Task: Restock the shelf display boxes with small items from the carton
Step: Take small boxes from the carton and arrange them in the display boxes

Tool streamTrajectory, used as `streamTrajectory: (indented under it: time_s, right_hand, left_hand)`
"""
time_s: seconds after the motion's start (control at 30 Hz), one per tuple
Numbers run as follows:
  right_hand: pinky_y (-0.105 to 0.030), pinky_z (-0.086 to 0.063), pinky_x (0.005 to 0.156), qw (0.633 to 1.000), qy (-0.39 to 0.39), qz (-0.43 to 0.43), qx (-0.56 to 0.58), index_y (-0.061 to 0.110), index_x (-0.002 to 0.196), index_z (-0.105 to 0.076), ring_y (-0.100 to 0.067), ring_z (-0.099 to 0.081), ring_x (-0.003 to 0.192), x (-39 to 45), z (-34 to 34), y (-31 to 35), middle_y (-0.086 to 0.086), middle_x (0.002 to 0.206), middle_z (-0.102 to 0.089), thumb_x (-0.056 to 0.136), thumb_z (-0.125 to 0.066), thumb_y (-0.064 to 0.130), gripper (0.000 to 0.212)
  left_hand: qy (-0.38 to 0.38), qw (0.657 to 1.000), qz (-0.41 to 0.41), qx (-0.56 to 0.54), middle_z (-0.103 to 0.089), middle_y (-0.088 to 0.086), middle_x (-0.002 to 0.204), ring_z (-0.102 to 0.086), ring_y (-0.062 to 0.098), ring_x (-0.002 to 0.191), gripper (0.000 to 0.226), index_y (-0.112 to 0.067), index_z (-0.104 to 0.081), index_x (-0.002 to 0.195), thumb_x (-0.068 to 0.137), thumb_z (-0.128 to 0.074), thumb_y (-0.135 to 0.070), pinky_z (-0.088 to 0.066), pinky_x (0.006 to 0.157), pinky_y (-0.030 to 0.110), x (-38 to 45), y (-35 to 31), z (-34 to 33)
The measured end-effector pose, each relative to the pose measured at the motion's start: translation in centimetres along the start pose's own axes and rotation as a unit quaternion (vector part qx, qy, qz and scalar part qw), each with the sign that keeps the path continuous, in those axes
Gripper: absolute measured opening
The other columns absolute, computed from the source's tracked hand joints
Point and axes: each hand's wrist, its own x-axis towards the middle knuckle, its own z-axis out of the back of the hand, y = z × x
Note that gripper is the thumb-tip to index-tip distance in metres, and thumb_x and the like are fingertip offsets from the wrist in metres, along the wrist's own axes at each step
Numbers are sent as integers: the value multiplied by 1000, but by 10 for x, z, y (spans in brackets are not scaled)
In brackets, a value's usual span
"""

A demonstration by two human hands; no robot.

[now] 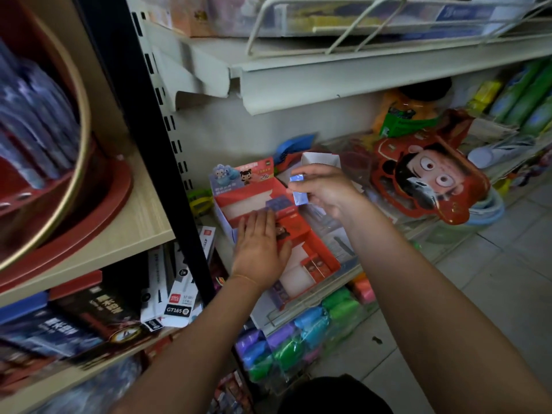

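The left hand (259, 249) lies flat, fingers straight, palm down on the front of a red display box (254, 201) standing on the shelf (301, 312), its fingertips reaching a small bluish packet (276, 203) that sits at the box's inner edge; the right hand (324, 189) is raised just above and to the right, fingers curled, pinching a few small shiny blue-white packets (298, 189) between thumb and fingers; right behind that hand is a small white carton (321, 159) with its flaps open, though whether the hand touches it cannot be told; the display box has a printed back card with cartoon figures and looks largely hollow inside; a second red display box (307, 258) stands just in front of the first, nearer the shelf edge, with a few small red items (316, 265) in its right corner; to the right a red cartoon-face bag (430, 174) leans on the shelf; below the shelf lie bundles of coloured rolls (298, 339) in green, blue and purple; on the left, a wooden shelf (143, 222) carries a red round tub (74, 204), with dark boxes (89, 312) stacked underneath.
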Motion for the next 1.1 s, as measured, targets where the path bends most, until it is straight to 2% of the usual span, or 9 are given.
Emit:
streamTrajectory:
  time_s: [0.07,0.13,0.27,0.47,0.57,0.63,0.8,0.93,1.1]
  right_hand:
    - [-19,-52,60,998,-11,34,-42,1,99,-72,-6,-67,62,8,-8,-3,-5,76,-70,75,-76,-6,25]
    - [-16,-49,58,997,-11,46,-68,-1,105,-70,-2,-64,61,17,-18,-6,-3,78,-68,78,-75,-3,27]
    - [-22,-54,59,985,35,41,-162,0,113,-67,-12,-63,73,41,-40,-16,-6,88,-65,88,-67,-1,26]
    - [-39,-61,76,969,104,-29,-220,5,126,-60,-30,-67,93,59,-52,-26,-11,105,-61,90,-57,-11,40]
    - [-23,-57,69,963,89,18,-255,0,120,-63,-17,-64,82,64,-46,-24,-7,93,-65,87,-61,-11,35]
    - [-21,-51,66,954,51,68,-288,-2,108,-66,-15,-61,80,68,-46,-23,-6,90,-65,85,-64,-11,25]
    - [-28,-47,68,891,5,204,-405,7,86,-67,-14,-56,70,86,-52,-17,5,72,-56,77,-59,-16,26]
    - [-25,-47,71,813,66,192,-546,12,85,-67,-18,-61,83,97,-48,-5,2,84,-60,80,-54,-16,32]
    - [-24,-48,81,790,82,164,-585,11,94,-73,-18,-63,96,110,-55,-18,-2,99,-68,84,-54,-13,33]
  left_hand:
    - [-2,1000,-4,3,-18,12,161,-11,28,149,88,-6,-15,155,86,-5,-62,5,121,40,-1,4,-4]
    - [-22,1000,-6,2,-22,15,159,-16,31,148,87,-4,-22,153,87,-9,-59,2,120,42,-3,4,-7]
    - [-92,996,9,-9,-47,25,140,-42,40,132,72,4,-46,138,88,-35,-47,-17,119,48,-10,5,-10]
    - [-122,992,5,-22,-58,22,124,-52,37,117,62,4,-54,128,88,-41,-41,-35,109,50,-9,9,-7]
    - [-131,991,18,-34,-59,20,120,-53,37,111,58,2,-56,124,88,-42,-41,-37,104,49,-7,9,-9]
    - [-142,989,26,-36,-60,19,115,-54,38,108,55,0,-57,120,87,-43,-41,-36,103,47,-6,7,-11]
    - [-176,984,29,-29,-61,15,95,-57,35,91,39,-5,-59,99,86,-43,-39,-36,90,42,4,5,-9]
    - [-140,990,10,-22,-64,10,101,-58,32,91,47,-9,-61,110,87,-38,-43,-42,79,41,21,6,-8]
    - [-119,992,21,32,-69,11,88,-63,31,81,56,-12,-67,114,85,-36,-48,-46,73,40,28,8,-17]
